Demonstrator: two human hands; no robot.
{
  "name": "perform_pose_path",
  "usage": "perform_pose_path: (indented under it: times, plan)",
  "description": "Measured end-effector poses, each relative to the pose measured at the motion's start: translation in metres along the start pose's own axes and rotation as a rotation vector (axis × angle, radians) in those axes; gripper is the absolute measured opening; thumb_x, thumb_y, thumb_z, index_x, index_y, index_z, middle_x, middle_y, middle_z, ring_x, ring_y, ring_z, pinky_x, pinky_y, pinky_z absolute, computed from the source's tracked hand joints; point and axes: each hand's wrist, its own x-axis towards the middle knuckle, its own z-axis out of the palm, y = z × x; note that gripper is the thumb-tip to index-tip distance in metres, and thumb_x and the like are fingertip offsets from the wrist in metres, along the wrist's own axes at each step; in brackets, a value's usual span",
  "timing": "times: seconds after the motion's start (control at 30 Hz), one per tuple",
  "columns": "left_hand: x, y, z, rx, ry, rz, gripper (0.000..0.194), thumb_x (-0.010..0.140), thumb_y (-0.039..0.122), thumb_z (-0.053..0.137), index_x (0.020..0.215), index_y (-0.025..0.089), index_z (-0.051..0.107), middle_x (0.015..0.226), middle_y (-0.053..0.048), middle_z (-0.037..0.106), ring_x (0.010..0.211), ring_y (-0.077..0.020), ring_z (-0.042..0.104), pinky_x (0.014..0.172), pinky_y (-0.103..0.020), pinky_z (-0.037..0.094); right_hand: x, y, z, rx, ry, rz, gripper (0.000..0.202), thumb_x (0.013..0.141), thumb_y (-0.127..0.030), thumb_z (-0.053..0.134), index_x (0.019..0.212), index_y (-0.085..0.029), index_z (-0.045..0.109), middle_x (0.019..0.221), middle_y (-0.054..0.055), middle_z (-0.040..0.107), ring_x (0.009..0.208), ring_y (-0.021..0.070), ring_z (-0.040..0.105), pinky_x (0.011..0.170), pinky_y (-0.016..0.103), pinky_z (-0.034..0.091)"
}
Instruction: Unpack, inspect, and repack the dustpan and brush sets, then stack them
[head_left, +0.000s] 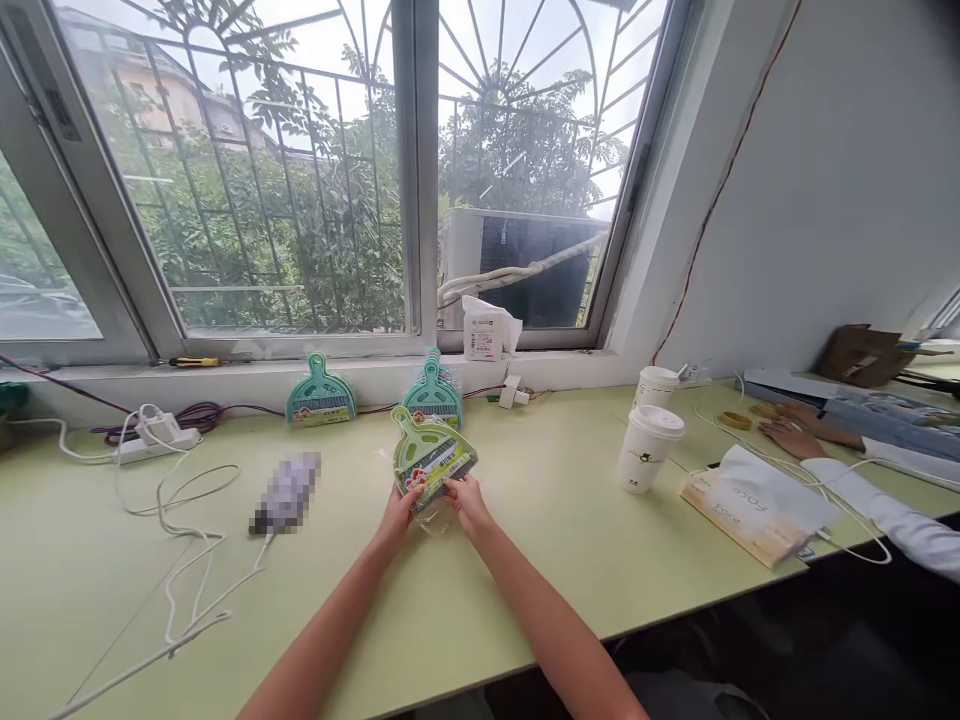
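Between my two hands is a small green dustpan and brush set [431, 450] in clear plastic wrapping, tilted above the table. My left hand [400, 510] grips its lower left corner, with the thumb on the front. On the lower right edge, my right hand [466, 500] holds the same set with its fingers closed. Just behind it, a stack of similar teal dustpan sets [433, 385] leans against the window ledge. Another teal dustpan set [321, 390] stands to the left, leaning on that ledge too.
White cables and a power strip [160, 440] lie at left, near a blurred-out object [289, 492]. Paper cups [649, 450] and a tissue pack [757, 505] stand at right. Another person's hands [799, 430] rest beyond them. A screwdriver [196, 362] lies on the ledge.
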Motion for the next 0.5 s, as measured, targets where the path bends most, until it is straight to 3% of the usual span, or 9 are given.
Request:
perform_pose_path:
  times: [0.13,0.23,0.3,0.37,0.43,0.5]
  plan:
    - [0.006,0.010,-0.007,-0.009,0.093,-0.036,0.046,0.071,0.006,0.067,0.115,0.018,0.057,0.089,-0.007,0.072,0.070,-0.0176,0.070,0.059,-0.023,0.057,0.003,-0.020,-0.011,-0.190,-0.208,0.202,0.015,0.078,-0.027,0.066,0.080,-0.012,0.063,0.073,0.009,0.073,0.066,0.0169,0.071,0.065,0.028,0.059]
    - [0.010,0.023,-0.021,-0.103,0.102,-0.115,0.040,0.076,0.004,0.060,0.115,0.012,0.058,0.084,-0.009,0.072,0.066,-0.0185,0.070,0.059,-0.027,0.058,-0.002,-0.035,-0.014,-0.321,-0.284,0.126,0.029,0.079,-0.038,0.066,0.083,-0.009,0.068,0.074,0.012,0.073,0.069,0.0197,0.072,0.070,0.033,0.059]
    - [0.013,0.031,-0.032,-0.170,0.150,-0.133,0.038,0.079,0.005,0.055,0.117,0.011,0.057,0.084,-0.009,0.072,0.066,-0.0193,0.070,0.062,-0.030,0.060,-0.010,-0.042,-0.012,-0.481,-0.307,-0.101,0.031,0.081,-0.039,0.064,0.095,-0.012,0.070,0.080,0.011,0.074,0.076,0.0214,0.072,0.076,0.039,0.059]
    - [0.014,0.038,-0.042,-0.221,0.197,-0.112,0.039,0.081,0.006,0.052,0.120,0.011,0.056,0.087,-0.010,0.072,0.069,-0.0202,0.071,0.065,-0.033,0.061,-0.019,-0.046,-0.008,-0.699,-0.301,-0.441,0.031,0.085,-0.031,0.059,0.113,-0.020,0.066,0.104,0.011,0.071,0.098,0.0231,0.068,0.090,0.044,0.053]
    - [0.014,0.042,-0.049,-0.252,0.195,-0.101,0.042,0.082,0.006,0.050,0.123,0.012,0.054,0.095,-0.011,0.072,0.077,-0.0225,0.071,0.069,-0.037,0.061,-0.027,-0.048,-0.004,-0.984,-0.270,-0.773,0.047,0.084,-0.017,0.058,0.130,-0.027,0.054,0.136,0.007,0.054,0.129,0.0241,0.048,0.109,0.049,0.036]
    - [0.014,0.043,-0.052,-0.255,0.153,-0.130,0.045,0.081,0.006,0.050,0.126,0.011,0.053,0.103,-0.014,0.071,0.086,-0.0261,0.071,0.072,-0.042,0.061,-0.029,-0.045,-0.004,-1.273,-0.221,-0.969,0.069,0.080,-0.006,0.059,0.141,-0.030,0.039,0.152,0.005,0.032,0.144,0.0247,0.021,0.117,0.055,0.013]
